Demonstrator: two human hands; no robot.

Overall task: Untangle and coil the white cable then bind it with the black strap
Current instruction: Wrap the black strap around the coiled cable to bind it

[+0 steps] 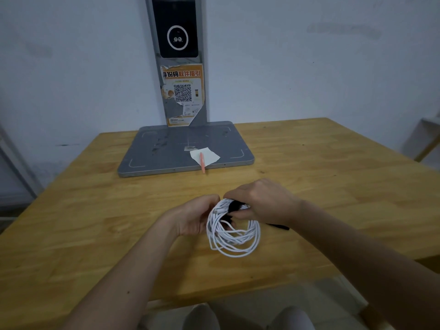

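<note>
Binding time, by the look of it: the thin white cable (234, 236) is already gathered into a loose round coil, held just above the pale wooden table (95, 222) near its front edge. The left hand (195, 216) curls round the coil's left side, steadying the loops. The right hand (264, 202) comes over the top, fingers pinching the black fabric strap (234, 207) where it wraps the strands at the upper edge; a dark tail pokes out beside the right wrist. Both hands sit close together, almost touching across the bundle.

My read: the wrap is under way but not fastened. What it calls for next is pulling the strap snug round every loop and pressing its end down, without letting the slack inner strands spill.

Containers? None in view. Further back, a flat grey metal base plate (147, 160) carries only a white paper slip (207, 156) and a pink pen (202, 165).
</note>
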